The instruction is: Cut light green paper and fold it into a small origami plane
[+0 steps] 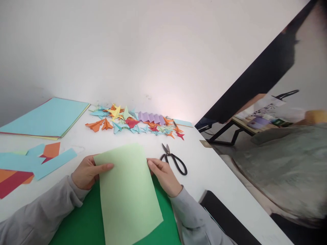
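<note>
Nothing can be read with certainty: the dark lettering on the white printed sheet [265, 108] lying on the far bench [242, 123] at right is too blurred.

A white table [204, 163] runs up to a pale wall. At its far left lies a stack of coloured paper [48, 117], light blue on top. Nearer, at the left edge, are paper scraps [38, 160] in blue, orange and red. Along the back lies a row of small folded paper figures [122, 123], with a purple pleated strip [151, 117] among them. Black scissors [173, 159] lie shut right of centre. At the near edge lies a dark green sheet [84, 221], and a pale green sheet [127, 190] lies over it, its far end reaching onto the bare top. A flat black object [224, 217] lies at the near right.
</note>
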The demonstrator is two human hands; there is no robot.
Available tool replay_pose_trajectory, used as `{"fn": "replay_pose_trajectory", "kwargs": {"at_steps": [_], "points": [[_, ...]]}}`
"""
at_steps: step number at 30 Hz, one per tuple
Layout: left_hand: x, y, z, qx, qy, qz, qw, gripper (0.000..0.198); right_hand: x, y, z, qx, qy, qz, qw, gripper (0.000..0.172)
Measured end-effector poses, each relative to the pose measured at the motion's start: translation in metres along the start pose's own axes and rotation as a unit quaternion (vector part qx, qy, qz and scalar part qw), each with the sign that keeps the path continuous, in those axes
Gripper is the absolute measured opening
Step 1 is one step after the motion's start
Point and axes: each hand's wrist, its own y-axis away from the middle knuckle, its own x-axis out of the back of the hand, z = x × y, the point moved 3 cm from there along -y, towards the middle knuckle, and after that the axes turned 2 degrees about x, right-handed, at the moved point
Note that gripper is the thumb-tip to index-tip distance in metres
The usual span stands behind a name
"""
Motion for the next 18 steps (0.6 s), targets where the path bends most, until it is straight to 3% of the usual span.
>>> {"fn": "replay_pose_trajectory", "kwargs": {"at_steps": [2,4,11,18], "points": [[0.001,-0.001,-0.001,-0.004,0.007,0.01,1.0,0.035,-0.013,0.005,0.0,-0.082,-0.146,-0.063,0.984,0.038],[0.001,-0.001,-0.002,-0.003,0.013,0.026,1.0,0.036,-0.02,0.009,-0.001,-0.114,-0.217,-0.076,0.966,0.037],[0.0,-0.003,-0.005,-0.063,-0.049,0.055,0.995,0.042,-0.01,0.004,0.009,-0.097,-0.211,0.108,0.967,0.043],[0.011,-0.01,0.0,-0.109,-0.2,0.125,0.966,0.038,-0.007,0.0,0.011,-0.11,-0.293,0.134,0.94,0.045]]}}
